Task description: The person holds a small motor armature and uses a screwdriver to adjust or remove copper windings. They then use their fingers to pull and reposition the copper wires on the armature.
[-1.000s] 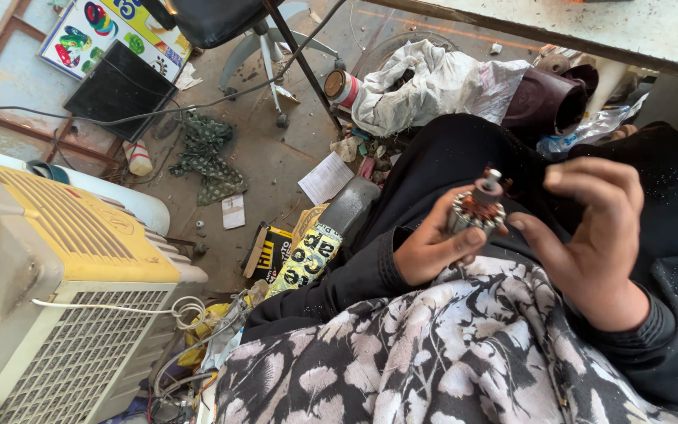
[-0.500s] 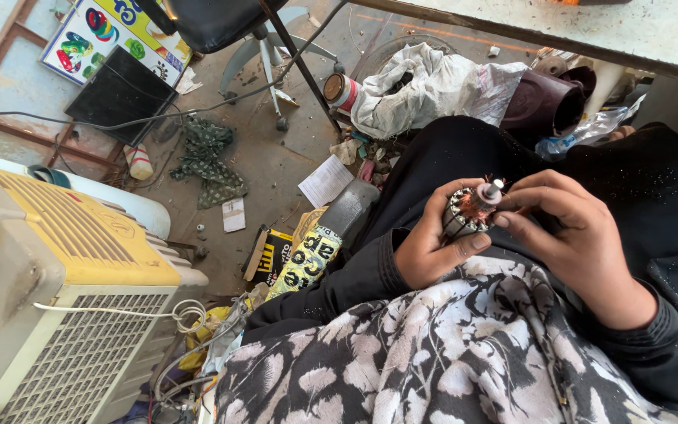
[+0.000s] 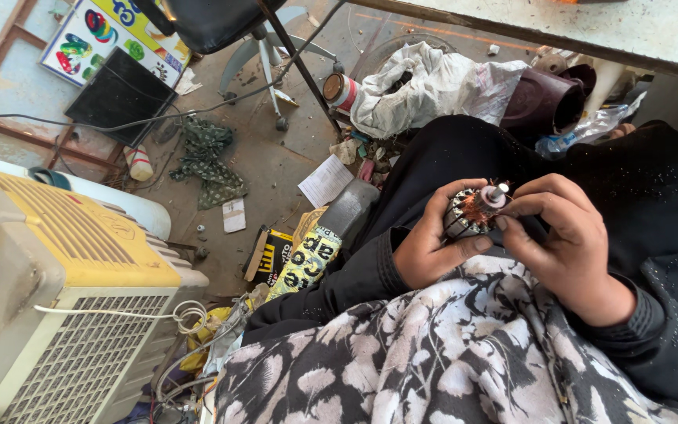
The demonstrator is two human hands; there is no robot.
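My left hand [image 3: 431, 250] is wrapped around a small motor armature [image 3: 471, 212], a slotted metal drum with copper windings and a short steel shaft. My right hand [image 3: 566, 235] curls over the shaft end from the right, its fingertips touching the copper part. Both hands rest above my lap, over a black-and-white flowered cloth [image 3: 449, 361] and black sleeves.
A yellow-topped air cooler [image 3: 56, 290] stands at the left with a white cord. On the dirty floor lie a green rag [image 3: 209, 161], papers, a black-and-yellow box [image 3: 276, 255], a white sack [image 3: 425, 86] and an office chair base [image 3: 268, 47]. A table edge [image 3: 559, 23] runs along the top right.
My right hand, spread open beside the armature a second ago, has closed over its shaft end. The armature has tilted slightly in my left hand.
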